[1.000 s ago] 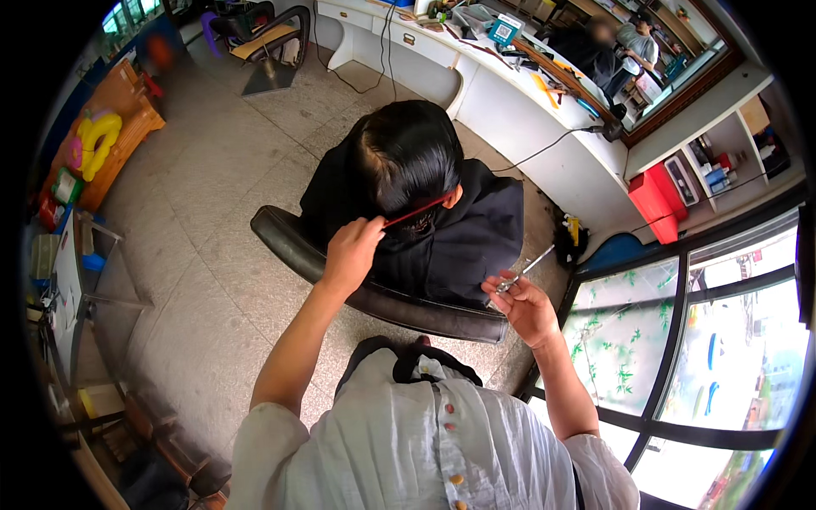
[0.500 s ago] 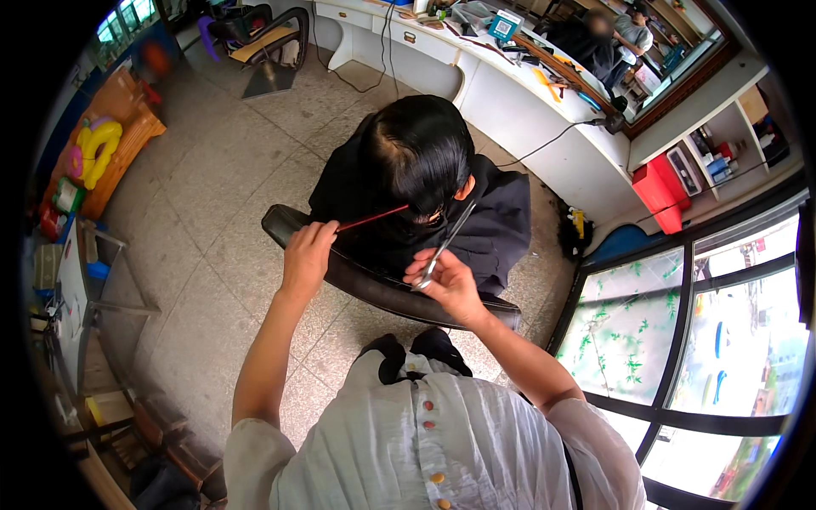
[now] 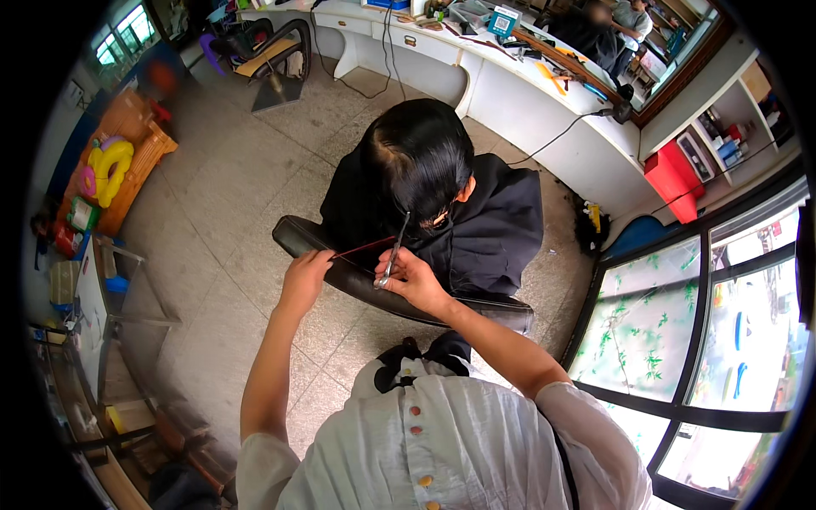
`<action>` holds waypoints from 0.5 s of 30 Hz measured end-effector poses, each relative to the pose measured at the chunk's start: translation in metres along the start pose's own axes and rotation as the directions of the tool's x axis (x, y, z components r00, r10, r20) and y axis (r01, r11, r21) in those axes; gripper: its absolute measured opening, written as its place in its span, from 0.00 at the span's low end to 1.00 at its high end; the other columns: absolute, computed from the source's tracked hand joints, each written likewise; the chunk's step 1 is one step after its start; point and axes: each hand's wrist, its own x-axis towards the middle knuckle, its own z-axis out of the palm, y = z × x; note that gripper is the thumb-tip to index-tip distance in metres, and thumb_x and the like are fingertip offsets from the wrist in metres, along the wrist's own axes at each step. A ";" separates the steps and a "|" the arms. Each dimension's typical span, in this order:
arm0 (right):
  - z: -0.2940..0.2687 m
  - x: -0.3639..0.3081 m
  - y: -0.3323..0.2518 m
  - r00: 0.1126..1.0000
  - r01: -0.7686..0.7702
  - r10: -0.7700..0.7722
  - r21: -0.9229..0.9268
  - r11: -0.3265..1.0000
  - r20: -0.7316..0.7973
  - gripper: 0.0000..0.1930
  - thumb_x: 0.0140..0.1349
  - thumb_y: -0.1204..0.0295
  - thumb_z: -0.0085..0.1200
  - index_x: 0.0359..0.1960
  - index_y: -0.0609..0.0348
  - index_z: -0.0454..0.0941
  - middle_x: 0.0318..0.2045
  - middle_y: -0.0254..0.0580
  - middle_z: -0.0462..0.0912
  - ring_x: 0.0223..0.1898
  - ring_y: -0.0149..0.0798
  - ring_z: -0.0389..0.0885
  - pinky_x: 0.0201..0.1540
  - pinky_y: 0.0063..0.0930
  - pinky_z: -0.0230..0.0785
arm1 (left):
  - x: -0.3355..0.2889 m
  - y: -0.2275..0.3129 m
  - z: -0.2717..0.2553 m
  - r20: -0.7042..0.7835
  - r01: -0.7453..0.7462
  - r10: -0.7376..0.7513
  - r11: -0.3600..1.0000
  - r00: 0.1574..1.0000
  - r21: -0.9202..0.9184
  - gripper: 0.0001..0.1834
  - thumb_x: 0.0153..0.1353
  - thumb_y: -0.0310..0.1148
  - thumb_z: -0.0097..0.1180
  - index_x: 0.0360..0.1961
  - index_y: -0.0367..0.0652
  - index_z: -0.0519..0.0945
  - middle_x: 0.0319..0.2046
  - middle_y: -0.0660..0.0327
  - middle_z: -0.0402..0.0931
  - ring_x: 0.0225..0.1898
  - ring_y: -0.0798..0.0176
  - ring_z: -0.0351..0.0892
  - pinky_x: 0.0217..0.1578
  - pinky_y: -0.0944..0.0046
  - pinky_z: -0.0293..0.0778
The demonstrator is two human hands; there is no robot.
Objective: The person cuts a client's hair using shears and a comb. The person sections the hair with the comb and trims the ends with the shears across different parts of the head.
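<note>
A seated person with dark wet-looking hair point(image 3: 421, 153) faces away from me under a black cape point(image 3: 501, 225). Behind them curves a dark chair back point(image 3: 299, 242). My left hand point(image 3: 308, 279) pinches a thin red comb point(image 3: 361, 249) by its end, just above the chair back. The comb's far part reaches to the nape, close to the scissors. In my right hand point(image 3: 415, 282) are metal scissors point(image 3: 394, 259), their tips pointing up at the hair low on the back of the head. Whether the blades are apart is hard to see.
A white counter point(image 3: 518, 72) with tools and cords runs along the far wall under a mirror point(image 3: 671, 59). Red boxes point(image 3: 673, 178) sit on shelves at right, above a glass window door point(image 3: 642, 319). A wooden bench point(image 3: 140, 166) and another chair point(image 3: 276, 59) are at left.
My right hand has swung the scissors leftward, from beside the ear to the nape, more upright. My left hand has lowered the comb slightly. The whole view has shifted a little.
</note>
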 end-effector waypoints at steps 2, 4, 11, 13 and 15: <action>0.001 -0.002 -0.008 0.996 0.076 -0.076 -0.022 0.997 -0.039 0.18 0.57 0.82 0.58 0.48 0.62 0.67 0.38 0.39 0.77 0.39 0.29 0.77 0.44 0.24 0.72 | -0.005 -0.003 -0.005 -0.011 0.075 -0.076 0.996 0.997 -0.053 0.11 0.62 0.28 0.51 0.44 0.38 0.76 0.38 0.51 0.77 0.40 0.46 0.75 0.41 0.56 0.71; -0.004 -0.003 -0.010 0.997 0.075 -0.071 0.173 0.982 -0.027 0.18 0.58 0.83 0.56 0.49 0.62 0.66 0.38 0.39 0.77 0.40 0.29 0.77 0.46 0.24 0.72 | -0.003 0.000 -0.009 -0.035 0.098 -0.103 0.989 0.994 -0.111 0.11 0.63 0.28 0.51 0.45 0.38 0.75 0.38 0.51 0.77 0.40 0.47 0.76 0.41 0.58 0.71; -0.012 -0.014 -0.043 0.996 0.005 -0.031 0.311 0.950 0.079 0.14 0.63 0.81 0.48 0.50 0.62 0.67 0.38 0.40 0.78 0.40 0.32 0.80 0.42 0.21 0.71 | 0.028 0.031 -0.015 -0.136 0.009 -0.047 0.963 0.990 -0.269 0.11 0.64 0.27 0.50 0.46 0.36 0.75 0.37 0.52 0.78 0.40 0.54 0.79 0.40 0.63 0.72; -0.014 -0.016 -0.045 0.994 0.014 -0.046 0.315 0.949 0.097 0.14 0.64 0.79 0.49 0.51 0.62 0.67 0.38 0.41 0.78 0.40 0.33 0.80 0.42 0.23 0.71 | 0.035 0.039 -0.015 -0.145 0.007 -0.061 0.939 0.988 -0.343 0.11 0.64 0.27 0.49 0.47 0.35 0.75 0.37 0.53 0.78 0.39 0.57 0.79 0.41 0.65 0.73; -0.023 -0.017 -0.044 0.985 -0.038 -0.018 0.308 0.951 0.174 0.16 0.64 0.75 0.52 0.52 0.63 0.67 0.39 0.42 0.78 0.42 0.35 0.80 0.43 0.26 0.73 | 0.039 0.045 -0.009 -0.184 -0.014 -0.064 0.919 0.981 -0.393 0.11 0.66 0.26 0.47 0.47 0.35 0.75 0.36 0.55 0.79 0.39 0.62 0.79 0.41 0.66 0.73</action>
